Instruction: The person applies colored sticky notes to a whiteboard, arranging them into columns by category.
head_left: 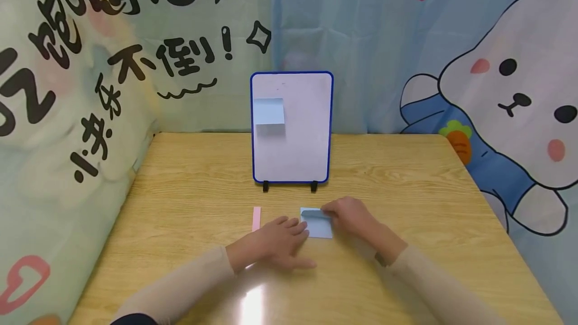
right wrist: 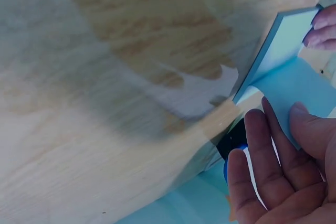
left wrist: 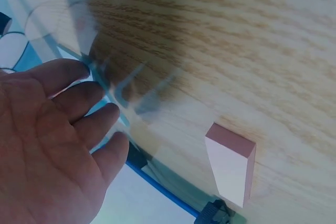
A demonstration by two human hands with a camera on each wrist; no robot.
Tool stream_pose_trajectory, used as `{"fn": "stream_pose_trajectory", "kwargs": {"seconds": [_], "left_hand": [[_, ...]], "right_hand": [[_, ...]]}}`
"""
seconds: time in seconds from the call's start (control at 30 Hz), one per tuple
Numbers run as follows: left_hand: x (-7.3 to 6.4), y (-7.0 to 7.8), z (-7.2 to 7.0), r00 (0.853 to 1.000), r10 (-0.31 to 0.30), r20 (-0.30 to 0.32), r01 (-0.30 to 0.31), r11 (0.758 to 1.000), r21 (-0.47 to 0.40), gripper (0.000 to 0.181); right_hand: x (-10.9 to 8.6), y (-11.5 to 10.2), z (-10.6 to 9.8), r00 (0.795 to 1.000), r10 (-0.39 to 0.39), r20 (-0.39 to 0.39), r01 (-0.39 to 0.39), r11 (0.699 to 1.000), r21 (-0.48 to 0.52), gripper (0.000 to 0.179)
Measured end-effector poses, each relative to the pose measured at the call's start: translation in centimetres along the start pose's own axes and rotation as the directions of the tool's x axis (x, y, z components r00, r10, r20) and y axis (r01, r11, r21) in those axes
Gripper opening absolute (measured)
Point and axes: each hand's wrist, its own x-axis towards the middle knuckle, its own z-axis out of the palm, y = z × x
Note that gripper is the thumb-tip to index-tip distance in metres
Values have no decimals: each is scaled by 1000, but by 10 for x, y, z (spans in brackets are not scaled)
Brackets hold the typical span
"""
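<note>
Your right hand (head_left: 349,216) pinches the far edge of the top blue sheet and curls it up off the blue sticky-note pad (head_left: 317,226), which lies on the wooden table (head_left: 406,189) near you, just in front of the whiteboard (head_left: 292,128). Your left hand (head_left: 271,244) lies flat with straight fingers, its fingertips (head_left: 301,228) pressing the pad's left edge. A pink sticky-note pad (head_left: 256,218) lies just left of that hand; one blue note (head_left: 269,111) sticks on the whiteboard's upper left.
</note>
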Motion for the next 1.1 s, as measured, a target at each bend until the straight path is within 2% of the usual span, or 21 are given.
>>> {"fn": "stream_pose_trajectory", "kwargs": {"seconds": [0.2, 0.53, 0.73, 1.1], "left_hand": [[2, 1, -2, 1000, 1, 17, -2, 1000, 16, 95], [4, 5, -4, 1000, -4, 3, 4, 996, 89, 99], [3, 5, -7, 1000, -10, 3, 9, 996, 90, 99], [8, 5, -5, 1000, -1, -16, 3, 988, 152, 103]], "right_hand": [[6, 4, -3, 1000, 25, -13, -25, 1000, 9, 17], [15, 14, 3, 999, 23, -31, -23, 1000, -2, 16], [20, 20, 6, 999, 30, -29, -29, 999, 35, 17], [26, 24, 8, 997, 73, -21, -71, 993, 96, 15]]}}
